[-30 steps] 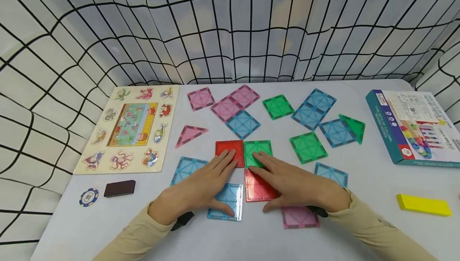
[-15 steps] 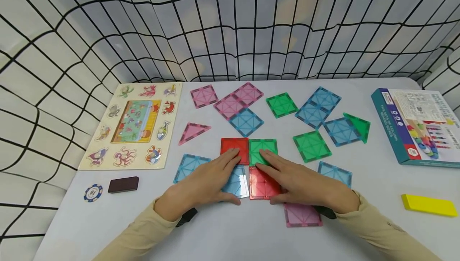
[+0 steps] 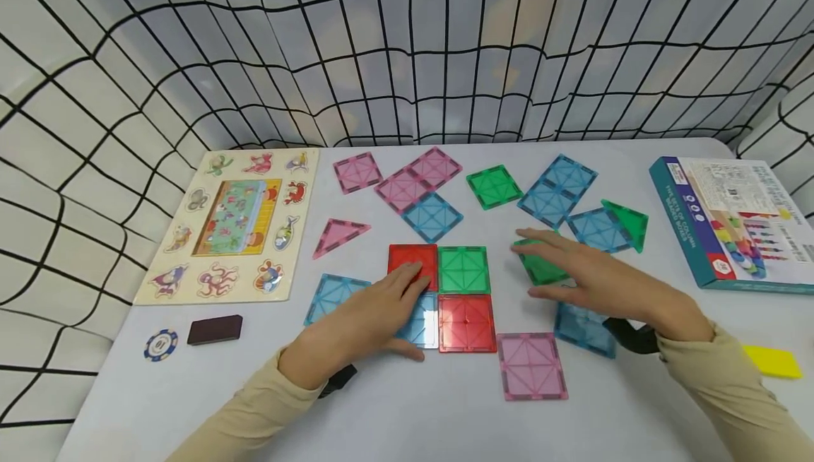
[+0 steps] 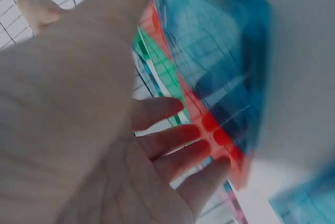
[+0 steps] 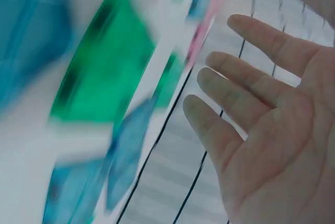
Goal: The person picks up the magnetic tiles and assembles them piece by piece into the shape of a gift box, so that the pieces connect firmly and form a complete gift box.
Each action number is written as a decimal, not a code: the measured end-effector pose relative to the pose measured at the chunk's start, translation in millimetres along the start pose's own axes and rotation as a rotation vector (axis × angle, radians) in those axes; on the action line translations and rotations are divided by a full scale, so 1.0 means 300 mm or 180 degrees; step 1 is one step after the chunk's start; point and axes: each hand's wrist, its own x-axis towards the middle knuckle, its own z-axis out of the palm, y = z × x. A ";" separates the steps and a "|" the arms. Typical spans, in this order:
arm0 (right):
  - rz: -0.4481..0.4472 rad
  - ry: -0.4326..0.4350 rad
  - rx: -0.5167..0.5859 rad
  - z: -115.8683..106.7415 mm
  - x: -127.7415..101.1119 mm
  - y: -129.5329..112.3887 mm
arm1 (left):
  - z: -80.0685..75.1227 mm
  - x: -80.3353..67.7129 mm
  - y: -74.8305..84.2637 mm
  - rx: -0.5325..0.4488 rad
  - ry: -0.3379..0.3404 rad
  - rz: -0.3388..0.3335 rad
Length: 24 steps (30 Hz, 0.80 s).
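Observation:
Four square tiles lie joined in a block: red tile (image 3: 412, 263), green tile (image 3: 464, 269), blue tile (image 3: 425, 324) and a second red tile (image 3: 467, 322). My left hand (image 3: 381, 310) rests flat on the blue tile, its fingertips reaching the upper red one. In the left wrist view its fingers (image 4: 172, 145) are straight beside the blue tile (image 4: 220, 51). My right hand (image 3: 572, 271) is spread over a loose green tile (image 3: 540, 268) and holds nothing. The right wrist view shows its bare palm (image 5: 272, 145) and that green tile (image 5: 104, 77), blurred.
A pink tile (image 3: 531, 365) and a blue tile (image 3: 581, 328) lie near my right wrist. More tiles are scattered behind. An animal puzzle board (image 3: 229, 225), poker chip (image 3: 159, 344) and dark block (image 3: 214, 330) lie left. A box (image 3: 731, 222) and yellow block (image 3: 772, 362) lie right.
My left hand slid the blue tile up against the red tiles, closing the block. My right hand left the red and green tiles and moved right, over the loose green tile.

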 end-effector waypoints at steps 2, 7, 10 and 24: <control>0.0084 0.0071 -0.0076 -0.022 -0.016 0.047 | 0.003 0.017 0.015 -0.0024 0.0002 0.0001; 0.0072 0.0049 -0.0228 -0.015 -0.022 0.124 | 0.015 0.067 0.046 0.0080 -0.0034 0.0104; -0.0007 0.0052 -0.0266 0.008 -0.007 0.129 | 0.025 0.080 0.057 0.0179 -0.0116 0.0103; -0.0216 0.0199 -0.0840 0.085 0.073 -0.005 | 0.043 0.075 0.051 0.0270 -0.0110 0.0041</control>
